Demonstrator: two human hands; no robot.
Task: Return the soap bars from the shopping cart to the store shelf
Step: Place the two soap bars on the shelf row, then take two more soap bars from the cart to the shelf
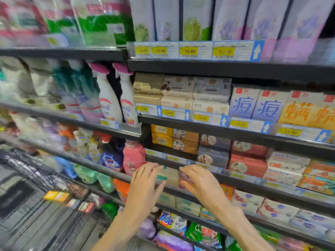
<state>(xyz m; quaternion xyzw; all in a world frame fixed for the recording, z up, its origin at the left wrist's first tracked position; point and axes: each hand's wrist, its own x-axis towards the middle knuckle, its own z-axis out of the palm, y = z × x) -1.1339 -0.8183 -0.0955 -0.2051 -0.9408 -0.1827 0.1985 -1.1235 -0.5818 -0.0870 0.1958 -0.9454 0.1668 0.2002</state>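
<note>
Just two hands (145,180) (197,180) at two soap bars (168,176) (185,180).

"Tide" on detergent bag (171,221); "15.00" on shelf price tag (189,51); "Goat Soap" on box (287,158).

Counts on the shelves

Two white spray bottles (108,98), pink caps; two lavender soap boxes (243,104); four yellow price tags (189,51) top row; two hands (145,185).
</note>
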